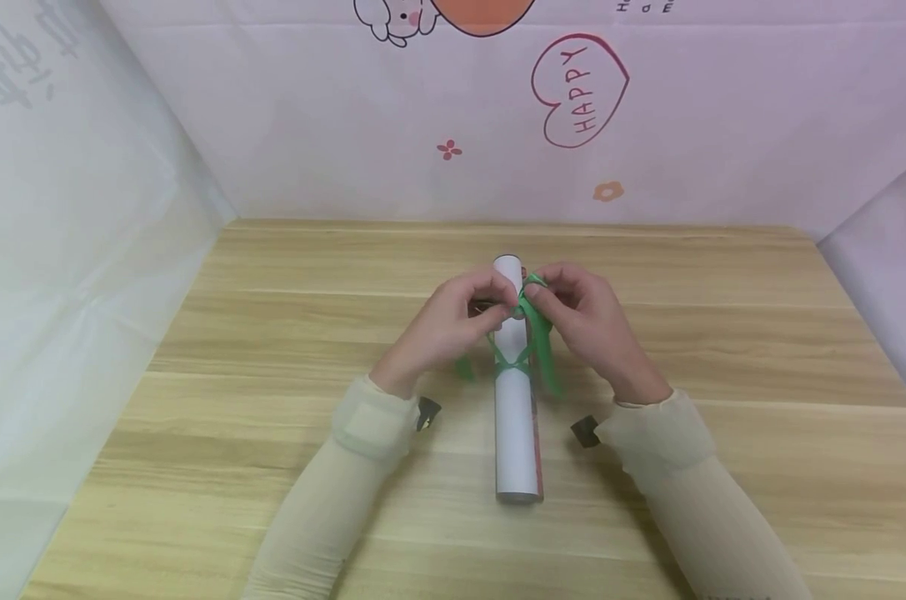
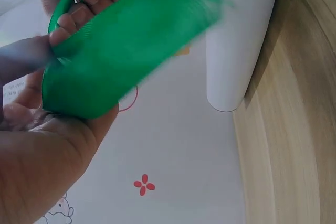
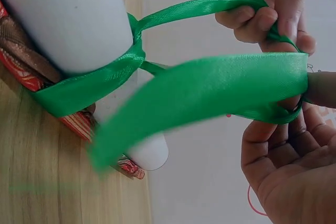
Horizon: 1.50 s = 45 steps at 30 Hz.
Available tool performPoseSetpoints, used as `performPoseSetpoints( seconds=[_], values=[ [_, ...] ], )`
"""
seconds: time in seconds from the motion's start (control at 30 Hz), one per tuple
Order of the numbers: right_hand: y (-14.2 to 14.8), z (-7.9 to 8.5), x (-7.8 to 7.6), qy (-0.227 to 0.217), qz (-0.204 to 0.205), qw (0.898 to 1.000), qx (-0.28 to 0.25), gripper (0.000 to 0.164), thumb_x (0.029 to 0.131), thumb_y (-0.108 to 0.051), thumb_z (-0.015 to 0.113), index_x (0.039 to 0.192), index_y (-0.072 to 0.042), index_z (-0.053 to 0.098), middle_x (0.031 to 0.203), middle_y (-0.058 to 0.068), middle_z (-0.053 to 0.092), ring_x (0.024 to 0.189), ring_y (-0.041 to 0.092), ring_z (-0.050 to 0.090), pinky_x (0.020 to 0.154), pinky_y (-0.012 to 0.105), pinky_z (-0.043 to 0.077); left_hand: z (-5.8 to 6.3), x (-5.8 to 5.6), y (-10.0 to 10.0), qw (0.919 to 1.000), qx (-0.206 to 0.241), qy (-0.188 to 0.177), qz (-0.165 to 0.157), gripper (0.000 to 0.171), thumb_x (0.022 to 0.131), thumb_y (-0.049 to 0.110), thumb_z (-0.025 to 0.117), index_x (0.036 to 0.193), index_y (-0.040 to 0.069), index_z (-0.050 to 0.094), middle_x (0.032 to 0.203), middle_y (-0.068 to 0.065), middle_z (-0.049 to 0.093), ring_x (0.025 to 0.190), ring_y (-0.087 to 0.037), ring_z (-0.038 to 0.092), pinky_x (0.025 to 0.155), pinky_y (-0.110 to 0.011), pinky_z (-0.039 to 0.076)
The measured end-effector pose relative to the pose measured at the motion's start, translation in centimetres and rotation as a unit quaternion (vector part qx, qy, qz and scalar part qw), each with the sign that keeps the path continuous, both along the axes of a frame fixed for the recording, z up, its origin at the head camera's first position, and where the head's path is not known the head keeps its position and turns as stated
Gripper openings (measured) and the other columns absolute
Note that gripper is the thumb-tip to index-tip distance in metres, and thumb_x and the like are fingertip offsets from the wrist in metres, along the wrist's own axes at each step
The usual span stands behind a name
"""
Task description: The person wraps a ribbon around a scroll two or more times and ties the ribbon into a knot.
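A white paper roll (image 1: 516, 433) lies lengthwise on the table, with a green ribbon (image 1: 512, 365) knotted round its middle. Two ribbon strands rise from the knot (image 3: 137, 51) to the hands. My left hand (image 1: 460, 312) pinches one strand above the roll between thumb and fingertips. Opposite it, my right hand (image 1: 588, 321) grips a loop of the ribbon, and a loose tail hangs down. The hands nearly meet. Along the roll's right side runs a red and brown patterned piece (image 3: 79, 124), partly hidden beneath it.
The wooden table (image 1: 272, 358) extends on both sides of the roll. A white printed sheet (image 1: 332, 125) stands behind it, and another white sheet (image 1: 70, 250) hangs on the left. Small dark pieces (image 1: 586, 431) stick out beside both sleeve cuffs.
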State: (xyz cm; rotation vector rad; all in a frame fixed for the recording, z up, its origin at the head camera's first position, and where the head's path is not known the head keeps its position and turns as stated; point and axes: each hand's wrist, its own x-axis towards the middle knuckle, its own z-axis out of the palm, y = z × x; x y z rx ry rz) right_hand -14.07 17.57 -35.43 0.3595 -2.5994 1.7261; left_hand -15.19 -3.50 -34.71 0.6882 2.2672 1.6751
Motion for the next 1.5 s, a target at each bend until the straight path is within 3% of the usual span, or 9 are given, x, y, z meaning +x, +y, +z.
performPoseSetpoints(
  seconds=[0.1, 0.23, 0.37, 0.5, 0.63, 1.0, 1.23, 1.5],
  values=[
    [0.03, 0.03, -0.01, -0.003, 0.001, 1.000, 0.001, 0.027, 0.107, -0.023, 0.063, 0.117, 0.000, 0.069, 0.095, -0.004, 0.070, 0.083, 0.014, 0.066, 0.076, 0.022, 0.055, 0.08, -0.03, 0.01, 0.9998, -0.020, 0.004, -0.009, 0.018, 0.103, 0.002, 0.058, 0.108, 0.004, 0.075, 0.113, -0.008, 0.074, 0.110, -0.029, 0.068, 0.092, -0.031, 0.056],
    [0.06, 0.04, 0.00, -0.007, -0.002, 1.000, 0.011, 0.027, 0.107, -0.024, 0.063, 0.119, 0.000, 0.069, 0.095, -0.002, 0.069, 0.083, 0.014, 0.065, 0.076, 0.022, 0.055, 0.18, 0.05, 0.14, 0.9991, -0.039, -0.012, -0.004, 0.019, 0.098, 0.006, 0.071, 0.115, 0.010, 0.078, 0.120, -0.003, 0.075, 0.111, -0.023, 0.065, 0.092, -0.031, 0.055],
    [0.13, -0.07, -0.06, -0.010, -0.002, 1.000, 0.013, 0.027, 0.107, -0.024, 0.062, 0.120, 0.000, 0.068, 0.095, 0.001, 0.068, 0.081, 0.015, 0.064, 0.073, 0.022, 0.056, 0.04, 0.09, 0.37, 0.9985, -0.047, -0.011, 0.027, 0.021, 0.094, 0.012, 0.079, 0.115, 0.014, 0.079, 0.120, 0.000, 0.075, 0.112, -0.017, 0.064, 0.094, -0.030, 0.055],
    [0.22, -0.17, -0.13, -0.012, 0.002, 1.000, 0.006, 0.027, 0.107, -0.024, 0.062, 0.120, -0.001, 0.067, 0.094, -0.001, 0.068, 0.079, 0.014, 0.064, 0.071, 0.023, 0.057, -0.14, 0.09, 0.57, 0.9964, -0.057, 0.006, 0.063, 0.014, 0.098, 0.016, 0.077, 0.111, 0.015, 0.078, 0.116, 0.001, 0.076, 0.111, -0.016, 0.066, 0.100, -0.034, 0.056],
    [0.29, -0.11, -0.11, -0.015, 0.004, 1.000, 0.002, 0.028, 0.107, -0.026, 0.062, 0.120, -0.001, 0.068, 0.093, -0.004, 0.069, 0.079, 0.013, 0.065, 0.071, 0.023, 0.057, -0.15, 0.10, 0.66, 0.9937, -0.076, 0.023, 0.079, 0.012, 0.100, 0.020, 0.074, 0.110, 0.014, 0.077, 0.111, 0.002, 0.077, 0.112, -0.017, 0.067, 0.105, -0.038, 0.054],
    [0.30, -0.02, -0.14, -0.034, 0.004, 0.999, 0.010, 0.030, 0.107, -0.030, 0.063, 0.118, -0.003, 0.069, 0.102, 0.004, 0.071, 0.090, 0.024, 0.069, 0.078, 0.024, 0.056, 0.00, 0.19, 0.60, 0.9890, -0.100, 0.059, 0.091, 0.016, 0.104, 0.020, 0.069, 0.113, 0.008, 0.074, 0.117, -0.004, 0.075, 0.117, -0.021, 0.066, 0.111, -0.043, 0.054],
    [0.41, 0.01, -0.16, -0.049, 0.005, 0.999, 0.010, 0.032, 0.108, -0.031, 0.060, 0.118, -0.002, 0.068, 0.104, 0.005, 0.069, 0.094, 0.021, 0.067, 0.085, 0.023, 0.055, 0.10, 0.11, 0.36, 0.9873, -0.109, 0.076, 0.087, 0.017, 0.104, 0.022, 0.069, 0.111, 0.007, 0.074, 0.133, -0.006, 0.070, 0.130, -0.022, 0.060, 0.112, -0.045, 0.050],
    [0.79, -0.20, -0.24, -0.073, 0.014, 0.997, -0.013, 0.030, 0.108, -0.027, 0.058, 0.118, -0.001, 0.068, 0.102, 0.001, 0.070, 0.092, 0.017, 0.066, 0.087, 0.026, 0.057, -0.03, 0.02, -0.29, 0.9877, -0.101, 0.078, 0.090, 0.015, 0.103, 0.019, 0.070, 0.107, 0.005, 0.075, 0.134, -0.008, 0.069, 0.131, -0.023, 0.060, 0.115, -0.048, 0.049]
  ],
)
